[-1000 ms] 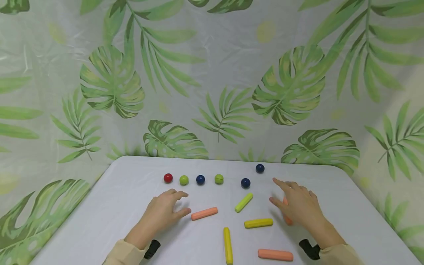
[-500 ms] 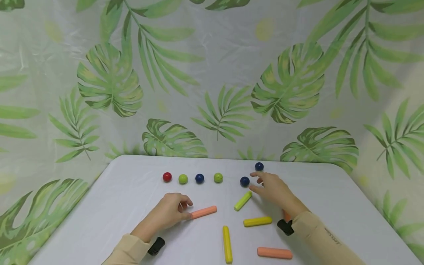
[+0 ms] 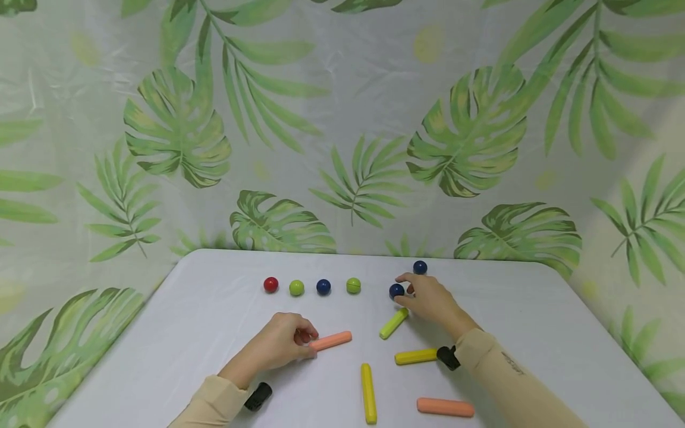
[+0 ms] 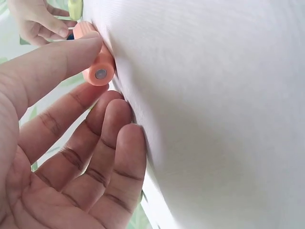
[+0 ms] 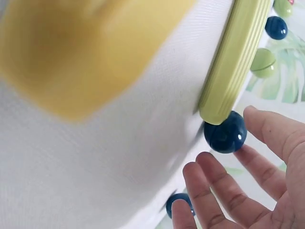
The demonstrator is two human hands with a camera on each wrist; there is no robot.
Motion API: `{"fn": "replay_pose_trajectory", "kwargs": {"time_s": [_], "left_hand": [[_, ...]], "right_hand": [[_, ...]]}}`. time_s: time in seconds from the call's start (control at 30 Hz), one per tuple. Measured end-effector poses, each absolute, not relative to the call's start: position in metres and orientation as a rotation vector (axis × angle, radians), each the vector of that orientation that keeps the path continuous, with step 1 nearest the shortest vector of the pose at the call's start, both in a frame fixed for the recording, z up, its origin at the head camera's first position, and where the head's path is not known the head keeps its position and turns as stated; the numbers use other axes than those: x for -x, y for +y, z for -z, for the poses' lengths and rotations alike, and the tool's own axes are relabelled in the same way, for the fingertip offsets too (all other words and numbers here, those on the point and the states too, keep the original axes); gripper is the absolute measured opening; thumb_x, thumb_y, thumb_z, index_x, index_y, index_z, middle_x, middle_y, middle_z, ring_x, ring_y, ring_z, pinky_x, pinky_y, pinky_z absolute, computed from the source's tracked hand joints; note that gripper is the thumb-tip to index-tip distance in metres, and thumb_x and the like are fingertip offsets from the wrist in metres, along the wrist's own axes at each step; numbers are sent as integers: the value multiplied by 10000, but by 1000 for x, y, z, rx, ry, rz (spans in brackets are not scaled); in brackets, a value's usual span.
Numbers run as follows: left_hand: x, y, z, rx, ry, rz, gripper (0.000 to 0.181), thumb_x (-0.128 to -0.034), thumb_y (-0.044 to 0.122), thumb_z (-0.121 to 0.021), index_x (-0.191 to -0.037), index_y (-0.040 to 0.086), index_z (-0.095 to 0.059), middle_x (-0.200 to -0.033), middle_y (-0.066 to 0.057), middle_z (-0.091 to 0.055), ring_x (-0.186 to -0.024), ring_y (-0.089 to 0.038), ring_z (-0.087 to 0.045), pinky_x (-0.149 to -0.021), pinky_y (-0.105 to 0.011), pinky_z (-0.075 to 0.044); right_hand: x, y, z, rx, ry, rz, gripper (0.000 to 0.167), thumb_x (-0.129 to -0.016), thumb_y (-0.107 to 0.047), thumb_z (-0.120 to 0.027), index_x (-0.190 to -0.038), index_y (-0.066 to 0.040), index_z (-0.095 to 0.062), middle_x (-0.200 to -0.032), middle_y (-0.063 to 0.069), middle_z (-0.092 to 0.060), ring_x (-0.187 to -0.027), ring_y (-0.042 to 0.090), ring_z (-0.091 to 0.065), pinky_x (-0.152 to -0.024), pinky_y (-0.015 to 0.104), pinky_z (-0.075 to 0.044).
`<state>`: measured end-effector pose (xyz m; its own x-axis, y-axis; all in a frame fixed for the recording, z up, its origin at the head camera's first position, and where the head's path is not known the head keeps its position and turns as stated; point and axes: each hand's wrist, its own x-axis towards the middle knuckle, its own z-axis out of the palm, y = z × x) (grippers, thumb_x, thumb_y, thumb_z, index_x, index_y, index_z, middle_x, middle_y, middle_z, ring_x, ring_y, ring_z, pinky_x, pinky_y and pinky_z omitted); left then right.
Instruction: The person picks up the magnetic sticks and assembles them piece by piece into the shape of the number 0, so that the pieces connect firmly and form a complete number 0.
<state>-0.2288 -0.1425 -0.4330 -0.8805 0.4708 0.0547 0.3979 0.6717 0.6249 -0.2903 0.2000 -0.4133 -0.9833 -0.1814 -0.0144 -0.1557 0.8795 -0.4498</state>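
Grey-white backdrop sheet with green leaf print (image 3: pixel 369 89) behind, white-covered table (image 3: pixel 134 356) in front. Left hand (image 3: pixel 280 342): thumb and index pinching the near end of a coral ribbed stick (image 3: pixel 333 340), left of the other sticks. Right hand (image 3: pixel 430 300): fingers loosely spread around a glossy dark-blue ball (image 3: pixel 396 290), right of the ball row; contact, can't tell. Other sticks: second coral one (image 3: pixel 445 407) at front, two yellow sticks (image 3: pixel 368 393) (image 3: pixel 416 356), shorter lime-green stick (image 3: pixel 393 323) near the right thumb. Smallest: ball row, red (image 3: pixel 270 285), lime (image 3: pixel 297 288), blue (image 3: pixel 323 287), lime (image 3: pixel 353 286); another dark-blue ball (image 3: pixel 420 267) behind the right hand.
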Motion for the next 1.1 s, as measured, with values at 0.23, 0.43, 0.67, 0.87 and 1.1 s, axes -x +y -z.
{"fn": "replay_pose_trajectory", "kwargs": {"time_s": [0.23,0.43,0.67,0.87,1.1], "left_hand": [[232,-140,436,-729,2763,-1013,187,-833,149,-928,-975,102,-815,-848,54,-693,-748,-37,-582,-683,-197,-501],[235,-140,438,-749,2751,-1035,128,-853,120,-909,-939,100,-816,-818,64,-680,-718,-48,-579,-651,-198,-493],[243,-142,435,-739,2753,-1034,109,-867,112,-894,-947,98,-821,-804,65,-683,-707,-57,-574,-642,-200,-487],[255,-141,431,-707,2762,-1025,101,-872,92,-884,-953,99,-825,-816,58,-701,-705,-53,-584,-636,-197,-497],[271,-134,427,-707,2778,-1006,97,-866,68,-883,-942,88,-826,-854,35,-736,-745,-73,-609,-668,-204,-508]], "right_hand": [[292,198,417,276,2998,726,456,-997,-240,-773,-1417,-97,-669,-1060,122,-741,-734,161,-630,-658,310,-536],[294,196,418,277,3007,718,399,-989,-221,-787,-1354,-96,-687,-1001,94,-739,-771,173,-630,-676,320,-539],[296,194,419,294,3011,692,313,-976,-211,-807,-1245,-101,-690,-956,70,-717,-771,180,-614,-685,323,-523],[296,194,420,306,3001,707,298,-980,-222,-805,-1226,-97,-692,-1002,89,-741,-817,189,-651,-720,348,-557],[291,192,418,343,2976,797,296,-983,-235,-803,-1230,-109,-698,-1066,100,-756,-954,223,-696,-820,399,-597]]}}
